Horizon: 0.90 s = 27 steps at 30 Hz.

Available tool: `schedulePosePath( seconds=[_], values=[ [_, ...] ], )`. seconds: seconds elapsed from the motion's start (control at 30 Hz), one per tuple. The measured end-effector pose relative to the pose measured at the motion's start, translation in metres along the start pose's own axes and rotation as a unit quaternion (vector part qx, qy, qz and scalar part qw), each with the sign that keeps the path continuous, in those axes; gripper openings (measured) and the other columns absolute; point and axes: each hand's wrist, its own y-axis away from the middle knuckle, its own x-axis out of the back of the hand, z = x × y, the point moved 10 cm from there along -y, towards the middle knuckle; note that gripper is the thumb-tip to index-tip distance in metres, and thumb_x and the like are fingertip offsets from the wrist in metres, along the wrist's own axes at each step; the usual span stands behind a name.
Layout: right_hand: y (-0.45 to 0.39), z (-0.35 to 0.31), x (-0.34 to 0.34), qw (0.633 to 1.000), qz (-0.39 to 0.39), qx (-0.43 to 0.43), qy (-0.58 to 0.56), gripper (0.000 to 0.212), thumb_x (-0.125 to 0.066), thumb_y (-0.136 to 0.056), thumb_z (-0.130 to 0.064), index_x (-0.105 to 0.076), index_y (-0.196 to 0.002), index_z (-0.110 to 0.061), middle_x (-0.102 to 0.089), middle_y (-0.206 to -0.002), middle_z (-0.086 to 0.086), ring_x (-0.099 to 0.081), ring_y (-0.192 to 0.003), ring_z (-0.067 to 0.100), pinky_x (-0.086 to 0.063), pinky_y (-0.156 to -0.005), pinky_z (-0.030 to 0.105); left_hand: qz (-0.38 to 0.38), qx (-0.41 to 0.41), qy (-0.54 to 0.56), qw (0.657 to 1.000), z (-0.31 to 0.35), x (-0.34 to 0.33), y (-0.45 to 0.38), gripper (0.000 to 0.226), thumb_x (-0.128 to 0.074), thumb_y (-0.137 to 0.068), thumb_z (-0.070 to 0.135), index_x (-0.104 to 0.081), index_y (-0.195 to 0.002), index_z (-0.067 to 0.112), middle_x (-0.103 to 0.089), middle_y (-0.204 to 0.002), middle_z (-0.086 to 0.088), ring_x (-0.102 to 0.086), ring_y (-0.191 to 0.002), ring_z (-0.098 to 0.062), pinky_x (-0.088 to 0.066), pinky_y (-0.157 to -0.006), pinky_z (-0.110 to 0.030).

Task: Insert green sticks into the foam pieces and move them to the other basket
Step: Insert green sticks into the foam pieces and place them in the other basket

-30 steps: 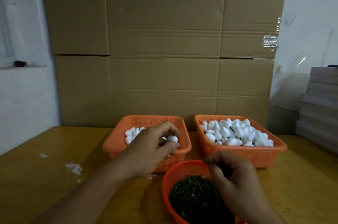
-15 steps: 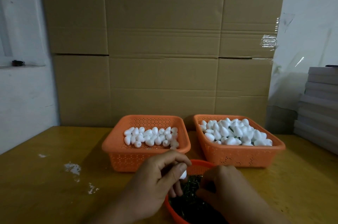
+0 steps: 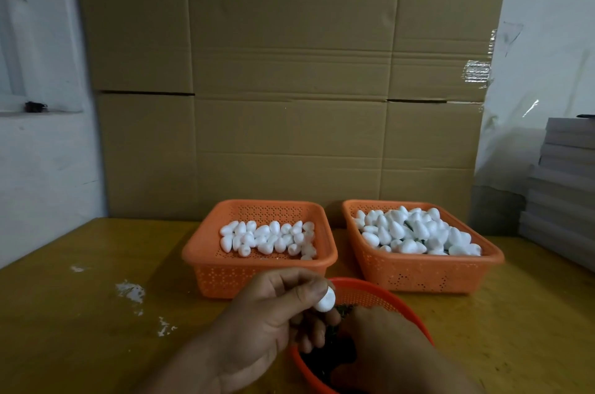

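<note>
**Foam piece brought down to the stick bowl**

Head view: the left hand is pinching one white foam piece between thumb and fingertips, holding it just above the far rim of the round orange bowl at the near edge of the bench. A second ago this hand was still up at the left basket, lifting the piece out; it has since drawn back toward the body and lowered, so the pick is done and the insertion is what comes next. The right hand has sunk deeper into the bowl and is now covering most of the dark green sticks. Its fingers are curled down among them, but whether they are already holding a stick cannot be told, since the fingertips are hidden.

The left basket, toward the back middle of the bench, is holding a single loose layer of plain foam pieces. The right basket, just beside it, is heaped higher, with hints of green showing between the pieces, so it is probably the destination. A cardboard wall is standing behind both.
</note>
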Motion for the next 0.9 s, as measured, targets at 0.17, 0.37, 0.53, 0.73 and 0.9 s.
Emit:
schedulePosePath(
  seconds=[0.17, 0.37, 0.53, 0.73, 0.9],
  values=[
    [-0.003, 0.001, 0.000, 1.000, 0.005, 0.012, 0.004, 0.025, -0.067, -0.087, -0.035, -0.067, -0.107, -0.018, -0.068, -0.109, 0.002, -0.065, -0.101, 0.020, -0.054, -0.085, 0.033, 0.060, -0.018, -0.026, 0.998, -0.001, 0.008, -0.002, 0.028, -0.070, -0.080, 0.035, -0.068, -0.092, 0.010, -0.066, -0.079, -0.015, -0.057, -0.059, -0.018, -0.042, -0.052, -0.024],
    [-0.002, 0.005, 0.008, 0.999, 0.048, 0.002, 0.006, 0.019, -0.059, -0.088, -0.027, -0.072, -0.099, -0.018, -0.072, -0.101, -0.001, -0.067, -0.095, 0.018, -0.056, -0.085, 0.036, 0.119, -0.031, -0.047, 0.991, 0.002, 0.019, -0.002, 0.037, -0.050, -0.089, 0.049, -0.068, -0.096, 0.017, -0.042, -0.061, -0.002, -0.037, -0.046, -0.011, -0.026, -0.043, -0.022],
    [0.001, 0.007, 0.017, 0.995, 0.100, 0.008, 0.000, 0.025, -0.053, -0.093, -0.035, -0.070, -0.093, -0.017, -0.071, -0.095, 0.000, -0.066, -0.089, 0.019, -0.055, -0.080, 0.034, 0.100, 0.023, 0.073, 0.992, -0.011, 0.019, -0.002, 0.044, -0.049, -0.091, 0.048, -0.070, -0.102, 0.010, -0.039, -0.064, -0.001, -0.040, -0.050, -0.013, -0.030, -0.047, -0.024],
    [0.010, 0.003, 0.038, 0.977, 0.191, 0.063, -0.070, 0.017, -0.057, -0.093, -0.029, -0.070, -0.087, -0.020, -0.070, -0.078, -0.005, -0.063, -0.074, 0.011, -0.051, -0.070, 0.031, 0.073, 0.059, 0.135, 0.986, -0.018, 0.015, -0.004, 0.036, -0.066, -0.079, 0.035, -0.070, -0.104, 0.009, -0.044, -0.068, -0.002, -0.045, -0.054, -0.014, -0.036, -0.049, -0.026],
    [0.025, 0.012, 0.055, 0.939, 0.250, 0.077, -0.223, 0.015, -0.068, -0.091, -0.022, -0.077, -0.097, -0.032, -0.074, -0.078, -0.015, -0.068, -0.071, 0.001, -0.053, -0.062, 0.021, 0.091, 0.057, 0.140, 0.984, -0.018, 0.019, -0.003, 0.027, -0.063, -0.089, 0.037, -0.063, -0.100, 0.012, -0.037, -0.062, -0.002, -0.037, -0.046, -0.013, -0.029, -0.042, -0.024]
  ],
)
